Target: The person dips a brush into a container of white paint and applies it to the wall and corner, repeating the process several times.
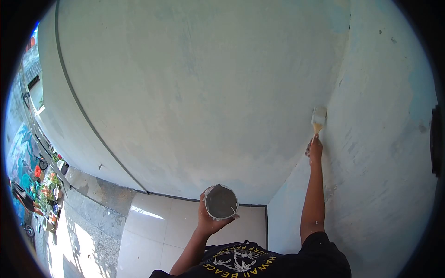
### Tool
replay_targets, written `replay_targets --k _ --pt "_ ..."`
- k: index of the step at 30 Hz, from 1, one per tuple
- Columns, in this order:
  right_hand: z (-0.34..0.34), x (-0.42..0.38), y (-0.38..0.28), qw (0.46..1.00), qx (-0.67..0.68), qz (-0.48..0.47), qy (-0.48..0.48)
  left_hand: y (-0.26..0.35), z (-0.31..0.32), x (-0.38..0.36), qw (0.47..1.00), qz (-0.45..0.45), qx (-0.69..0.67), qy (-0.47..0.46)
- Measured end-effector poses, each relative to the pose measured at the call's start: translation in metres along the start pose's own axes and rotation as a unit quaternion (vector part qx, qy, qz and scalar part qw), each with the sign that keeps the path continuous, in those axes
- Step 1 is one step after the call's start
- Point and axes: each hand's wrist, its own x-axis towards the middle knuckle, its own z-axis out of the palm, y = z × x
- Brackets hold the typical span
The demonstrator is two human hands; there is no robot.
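Observation:
In my right hand (314, 149) is a paintbrush (318, 121), its handle gripped by closed fingers. The bristle end is coated in pale paint and points up at the wall (241, 92), close to the inside corner. My left hand (211, 220) is wrapped round a round paint container (221, 202) at chest height. Its rim is smeared white, and greyish paint shows inside. The fingers on the container's far side are partly hidden.
A second wall (380, 153) meets the first at the corner. Light tiles (153, 227) cover the floor. A thin grey pipe (88, 120) runs down the wall at left. Potted plants (48, 197) and a person (25, 199) are outside at far left.

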Motion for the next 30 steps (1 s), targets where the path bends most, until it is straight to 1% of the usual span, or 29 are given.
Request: replay_targets --k 1,3,7,8,9,10,11,13,15,20,22,23,25,27,28,30 --pt "-0.004 0.003 0.034 1.000 -0.003 0.017 -0.005 -0.001 0.001 0.000 1.000 0.000 0.000 0.002" --pt "-0.012 -0.005 0.088 0.996 0.013 0.084 0.002 -0.003 0.002 -0.001 1.000 0.006 0.009 0.009" --pt "-0.027 -0.040 0.154 0.975 0.041 0.219 -0.001 0.001 0.000 -0.001 1.000 0.009 0.015 0.010" --pt "-0.033 -0.044 0.170 0.975 0.041 0.220 -0.001 0.004 0.000 0.000 1.000 0.009 0.028 0.007" --pt "-0.041 -0.046 0.186 0.966 0.032 0.257 0.003 0.005 0.000 0.000 0.999 0.010 0.040 0.004" --pt "-0.046 -0.049 0.193 0.955 0.023 0.294 0.007 0.004 -0.001 0.000 0.999 0.009 0.040 0.003" --pt "-0.050 -0.050 0.198 0.955 0.023 0.296 0.008 0.002 -0.001 0.000 0.999 0.012 0.042 0.003" --pt "-0.057 -0.054 0.201 0.943 -0.007 0.333 0.003 0.000 -0.001 -0.001 0.999 0.013 0.042 0.003" --pt "-0.062 -0.057 0.201 0.944 -0.002 0.329 0.003 0.000 0.000 -0.001 1.000 -0.004 0.010 0.005" --pt "-0.061 -0.057 0.181 0.944 0.037 0.326 0.010 -0.001 -0.001 -0.002 1.000 -0.005 0.021 -0.001" --pt "-0.053 -0.050 0.150 0.962 0.036 0.269 -0.010 -0.001 -0.001 -0.001 1.000 -0.008 0.014 -0.001" --pt "-0.045 -0.052 0.121 0.974 0.042 0.224 -0.011 -0.003 -0.002 -0.002 1.000 -0.003 0.020 -0.001" --pt "-0.030 -0.051 0.063 0.991 0.046 0.126 -0.004 -0.004 -0.002 -0.001 1.000 0.002 0.027 -0.002" --pt "-0.015 -0.065 0.000 0.998 0.054 0.011 -0.030 -0.005 -0.002 -0.002 1.000 -0.003 0.015 0.005" --pt "-0.010 -0.065 -0.019 0.996 0.063 -0.044 -0.041 -0.005 -0.002 -0.002 1.000 -0.002 0.015 0.001" --pt "-0.003 -0.054 -0.029 0.995 0.066 -0.062 -0.035 -0.003 -0.001 -0.002 1.000 -0.010 0.016 0.000"
